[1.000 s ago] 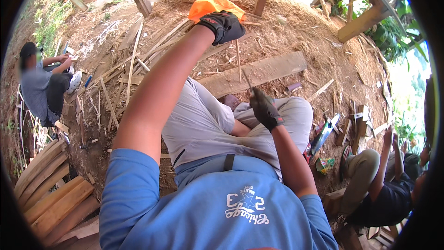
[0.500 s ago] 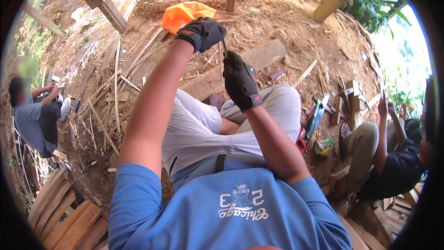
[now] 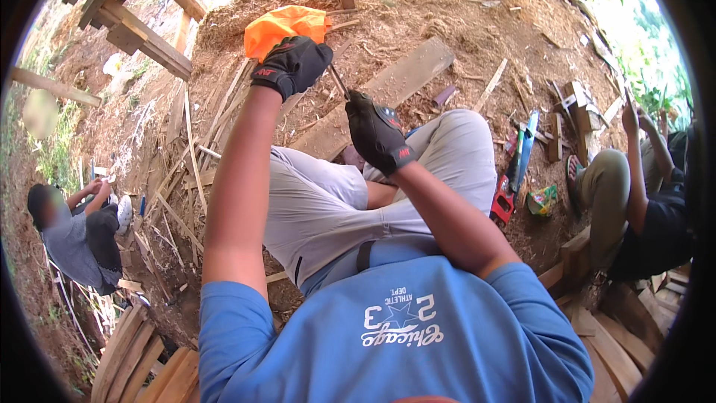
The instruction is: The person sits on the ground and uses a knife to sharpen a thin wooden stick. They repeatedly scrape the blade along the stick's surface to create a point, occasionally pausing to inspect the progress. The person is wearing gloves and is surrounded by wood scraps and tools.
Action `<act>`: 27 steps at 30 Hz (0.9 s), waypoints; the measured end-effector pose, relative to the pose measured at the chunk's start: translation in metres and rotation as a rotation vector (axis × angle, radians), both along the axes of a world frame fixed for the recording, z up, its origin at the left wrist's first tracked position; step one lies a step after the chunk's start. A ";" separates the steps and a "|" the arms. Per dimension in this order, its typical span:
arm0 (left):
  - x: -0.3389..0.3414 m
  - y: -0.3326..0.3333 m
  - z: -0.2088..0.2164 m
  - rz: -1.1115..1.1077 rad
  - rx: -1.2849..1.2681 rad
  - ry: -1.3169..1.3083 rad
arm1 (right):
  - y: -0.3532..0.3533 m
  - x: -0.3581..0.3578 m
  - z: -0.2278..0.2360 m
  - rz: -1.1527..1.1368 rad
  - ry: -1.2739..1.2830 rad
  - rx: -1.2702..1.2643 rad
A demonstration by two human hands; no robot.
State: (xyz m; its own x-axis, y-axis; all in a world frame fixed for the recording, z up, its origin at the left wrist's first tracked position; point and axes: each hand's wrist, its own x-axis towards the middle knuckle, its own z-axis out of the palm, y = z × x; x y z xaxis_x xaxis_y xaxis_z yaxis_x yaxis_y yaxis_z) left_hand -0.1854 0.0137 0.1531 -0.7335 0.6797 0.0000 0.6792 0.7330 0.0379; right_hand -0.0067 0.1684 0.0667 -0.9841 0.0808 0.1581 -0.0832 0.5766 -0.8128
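Both of my hands wear black gloves with red marks and are held out over my crossed legs. A thin, dark rod (image 3: 339, 80) spans the short gap between them; its ends are hidden in the gloves, so its exact kind cannot be told. My left hand (image 3: 297, 64) is closed around the upper end, in front of an orange plastic-looking sheet or bag (image 3: 277, 28) on the ground. Lower and to the right, my right hand (image 3: 377, 130) is closed on the other end. Beneath the hands lies a wide wooden plank (image 3: 409, 75).
A handsaw with a red handle (image 3: 504, 204) lies right of my knee, near a green wrapper (image 3: 542, 200). Wood strips (image 3: 195, 151) litter the left ground. One person (image 3: 78, 242) sits at left, another (image 3: 647, 213) at right. Timber frames (image 3: 145, 43) stand at upper left.
Both hands have shifted slightly left in the picture, and the rod between them leans more. The whole view has turned a little, moving the people and timber frames too.
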 end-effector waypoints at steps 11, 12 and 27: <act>0.009 -0.019 0.008 -0.153 -0.161 0.085 | 0.000 -0.023 0.002 0.098 -0.126 -0.062; 0.013 -0.020 0.013 -0.172 -0.238 0.064 | -0.004 -0.020 0.006 0.090 -0.042 -0.077; 0.035 -0.035 -0.007 -0.082 -0.025 0.113 | -0.004 -0.004 0.006 0.110 -0.135 0.002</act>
